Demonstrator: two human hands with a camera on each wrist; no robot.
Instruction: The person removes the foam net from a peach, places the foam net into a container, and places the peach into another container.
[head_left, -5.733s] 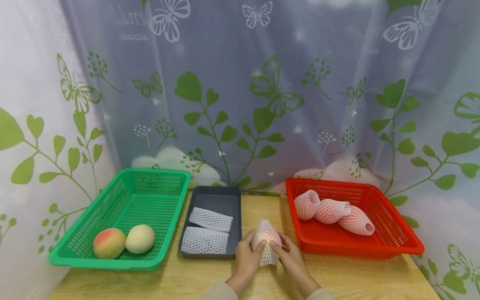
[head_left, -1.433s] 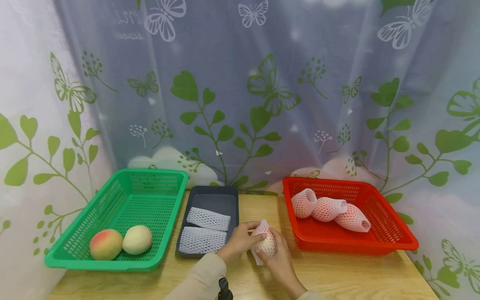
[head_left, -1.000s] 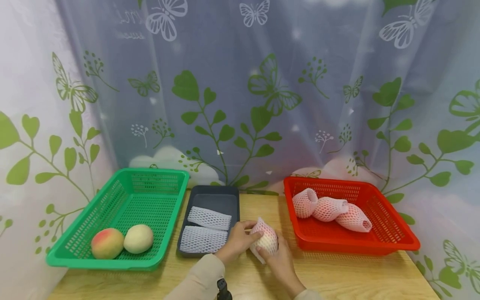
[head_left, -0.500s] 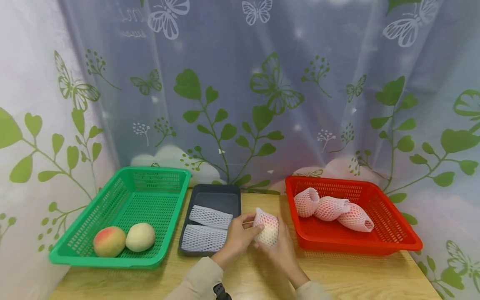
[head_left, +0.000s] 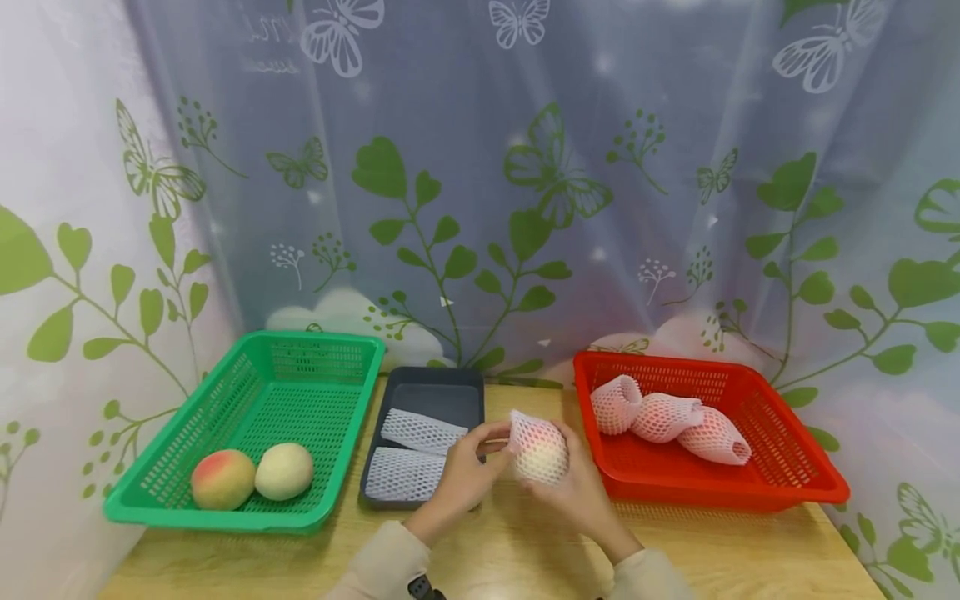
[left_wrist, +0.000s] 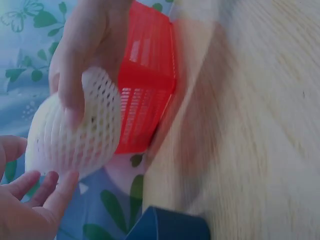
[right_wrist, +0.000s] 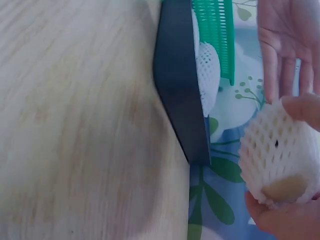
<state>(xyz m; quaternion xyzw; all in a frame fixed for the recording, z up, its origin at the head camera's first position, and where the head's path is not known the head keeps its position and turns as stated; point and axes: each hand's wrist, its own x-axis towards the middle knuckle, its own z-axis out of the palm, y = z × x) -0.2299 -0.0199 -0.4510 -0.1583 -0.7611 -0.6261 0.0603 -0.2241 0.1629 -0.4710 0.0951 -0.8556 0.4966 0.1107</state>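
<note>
A peach in a white foam net sleeve (head_left: 542, 454) is held up over the table between both hands. My right hand (head_left: 581, 492) grips the netted peach from the right, its thumb lying across the net in the left wrist view. At the sleeve's left end, my left hand (head_left: 468, 467) pinches the net's edge between thumb and fingers. Seen from the right wrist, the net (right_wrist: 272, 145) covers most of the fruit, and a patch of bare peach (right_wrist: 285, 189) shows at its lower end.
A green basket (head_left: 315, 400) with two bare peaches (head_left: 223, 480) stands left. Beside it, a dark grey tray (head_left: 442, 383) holds two flat foam nets (head_left: 405, 475). The red basket (head_left: 705, 492) at right contains three netted peaches (head_left: 663, 417). A patterned curtain (head_left: 480, 208) hangs behind.
The netted peach has been raised off the table and turned, its net's end now pointing up and left. My left hand has shifted from the fruit's side to that end; my right hand keeps hold.
</note>
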